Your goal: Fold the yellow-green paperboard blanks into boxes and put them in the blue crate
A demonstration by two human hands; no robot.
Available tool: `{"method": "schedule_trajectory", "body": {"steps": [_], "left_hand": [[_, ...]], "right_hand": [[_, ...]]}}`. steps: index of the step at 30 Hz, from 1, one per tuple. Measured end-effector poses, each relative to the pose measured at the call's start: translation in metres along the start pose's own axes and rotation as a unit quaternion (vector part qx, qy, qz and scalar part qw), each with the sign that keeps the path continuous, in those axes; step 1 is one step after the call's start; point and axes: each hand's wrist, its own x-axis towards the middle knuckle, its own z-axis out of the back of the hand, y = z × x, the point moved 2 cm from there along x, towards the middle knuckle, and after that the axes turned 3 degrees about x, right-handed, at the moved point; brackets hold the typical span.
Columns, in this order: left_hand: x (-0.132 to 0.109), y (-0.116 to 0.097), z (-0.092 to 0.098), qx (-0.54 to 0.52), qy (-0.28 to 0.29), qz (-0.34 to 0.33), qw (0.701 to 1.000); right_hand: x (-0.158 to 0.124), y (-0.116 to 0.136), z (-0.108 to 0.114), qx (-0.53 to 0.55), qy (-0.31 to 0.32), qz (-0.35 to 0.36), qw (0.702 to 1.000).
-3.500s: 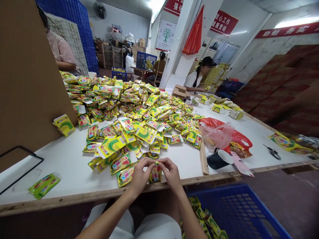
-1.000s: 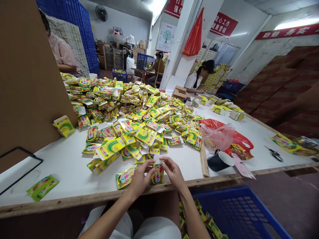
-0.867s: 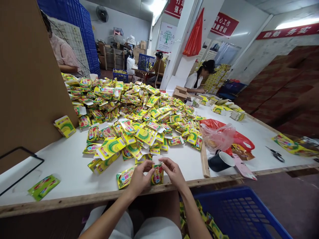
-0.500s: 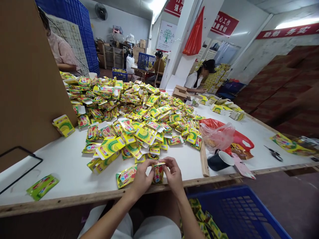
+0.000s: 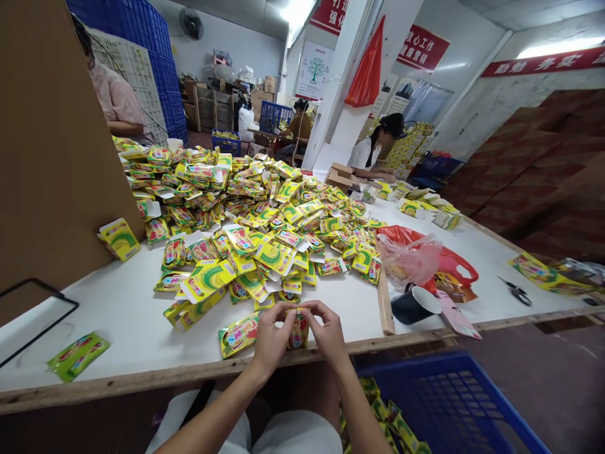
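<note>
My left hand (image 5: 267,337) and my right hand (image 5: 328,333) meet at the near edge of the white table (image 5: 127,315), both pinching the top of one small yellow and red packet box (image 5: 297,332) held upright between them. A flat packet (image 5: 236,333) lies just left of my left hand. Behind them spreads a big heap of the same yellow and green packets (image 5: 246,208).
A blue crate (image 5: 449,403) with several packets in it stands low at my right. A wooden strip (image 5: 384,301), a dark cup (image 5: 416,304), red and clear plastic bags (image 5: 416,255) and scissors (image 5: 515,291) lie to the right. A cardboard sheet (image 5: 51,145) stands left. Other people work behind.
The packet's white top flap, open a second ago, is now folded down under my fingers. My hands stay at the table's edge.
</note>
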Motion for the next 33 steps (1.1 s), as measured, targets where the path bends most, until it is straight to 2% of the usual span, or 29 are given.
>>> {"method": "schedule_trajectory", "body": {"steps": [3, 8, 16, 21, 27, 33], "left_hand": [[0.002, 0.001, 0.002, 0.0, 0.007, -0.012, 1.0], [0.0, 0.008, 0.008, -0.015, 0.051, -0.059, 0.997], [-0.008, 0.009, 0.002, -0.085, 0.044, 0.003, 0.995], [-0.011, 0.01, -0.001, -0.09, 0.052, -0.002, 0.995], [-0.011, 0.011, 0.0, -0.032, 0.039, -0.019, 0.999], [-0.009, 0.014, 0.0, -0.068, 0.041, -0.004, 0.997]], "right_hand": [[0.001, -0.004, 0.001, 0.01, 0.003, -0.004, 1.0], [-0.01, -0.018, 0.002, 0.062, -0.006, -0.006, 0.998], [-0.021, -0.02, -0.002, 0.098, -0.009, -0.027, 0.995], [-0.025, -0.018, -0.003, 0.106, -0.029, -0.021, 0.994], [-0.018, -0.014, -0.001, 0.068, -0.022, -0.008, 0.997], [-0.018, -0.016, 0.0, 0.066, -0.012, -0.014, 0.998]]}}
